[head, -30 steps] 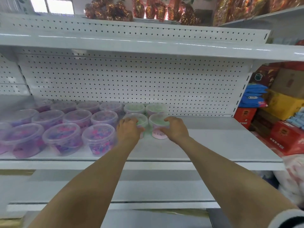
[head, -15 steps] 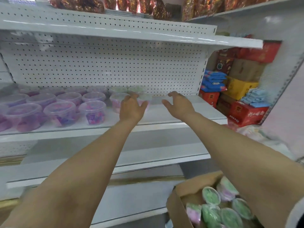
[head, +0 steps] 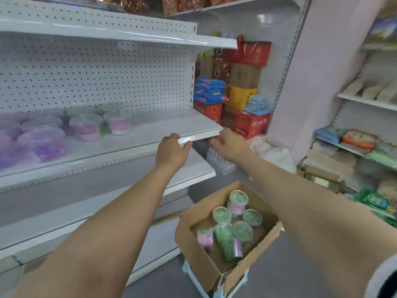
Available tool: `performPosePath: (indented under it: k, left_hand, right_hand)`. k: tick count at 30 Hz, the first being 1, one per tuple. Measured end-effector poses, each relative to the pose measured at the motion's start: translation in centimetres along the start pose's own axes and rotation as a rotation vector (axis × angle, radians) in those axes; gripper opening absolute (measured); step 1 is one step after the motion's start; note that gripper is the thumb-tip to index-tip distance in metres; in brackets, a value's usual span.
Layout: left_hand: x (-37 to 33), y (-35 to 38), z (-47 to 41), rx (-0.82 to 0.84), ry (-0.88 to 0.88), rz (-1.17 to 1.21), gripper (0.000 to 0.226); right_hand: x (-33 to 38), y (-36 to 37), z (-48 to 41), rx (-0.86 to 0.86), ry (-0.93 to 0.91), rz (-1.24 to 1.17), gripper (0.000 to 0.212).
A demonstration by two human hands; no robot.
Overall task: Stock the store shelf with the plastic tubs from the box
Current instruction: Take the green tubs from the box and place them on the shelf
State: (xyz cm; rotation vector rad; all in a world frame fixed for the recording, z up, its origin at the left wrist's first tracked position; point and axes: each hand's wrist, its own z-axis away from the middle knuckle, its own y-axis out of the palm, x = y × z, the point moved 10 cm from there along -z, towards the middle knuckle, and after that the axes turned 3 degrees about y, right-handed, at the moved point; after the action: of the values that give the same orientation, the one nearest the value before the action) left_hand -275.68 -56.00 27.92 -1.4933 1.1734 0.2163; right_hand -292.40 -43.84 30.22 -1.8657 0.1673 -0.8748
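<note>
The brown cardboard box (head: 193, 244) sits low, its clear round plastic tubs (head: 242, 230) jumbled, some on their sides (a hasty grab could spill one). Above, left hand (head: 171, 150) and right hand (head: 228, 145) are empty, fingers loose, by the white metal shelf (head: 150, 134) edge. Farther in, stocked tubs (head: 117, 122) crowd together; a careless push might topple them.
</note>
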Motion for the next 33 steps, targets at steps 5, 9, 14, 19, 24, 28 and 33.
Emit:
performPosePath:
  k: [5, 9, 14, 19, 24, 28, 33]
  left_hand:
    - [-2.3, 6.6, -0.2, 0.096, 0.020, 0.007, 0.050]
    - [-2.7, 12.8, -1.2, 0.179, 0.012, -0.030, 0.051]
    - [-1.2, 22.1, -3.4, 0.261, -0.062, -0.046, 0.053]
    - [1.9, 32.5, -4.6, 0.353, -0.184, -0.092, 0.048]
    - [7.3, 41.6, -2.9, 0.481, -0.392, -0.134, 0.055]
    - [13.1, 47.6, -0.5, 0.579, -0.559, -0.182, 0.064]
    - [18.7, 52.3, 2.9, 0.627, -0.746, -0.204, 0.059]
  right_hand:
    - [-6.9, -0.5, -0.3, 0.036, 0.076, 0.075, 0.048]
    - [-13.5, 0.8, -2.1, 0.045, 0.151, 0.049, 0.058]
    - [-22.0, 4.3, -5.4, 0.148, 0.230, 0.054, 0.059]
    - [-31.2, 10.9, -8.6, 0.364, 0.306, 0.049, 0.060]
    - [-39.6, 17.1, -10.6, 0.565, 0.396, 0.052, 0.061]
    - [-45.6, 22.4, -11.3, 0.690, 0.477, 0.029, 0.063]
    - [-50.7, 28.3, -11.2, 0.750, 0.593, -0.078, 0.059]
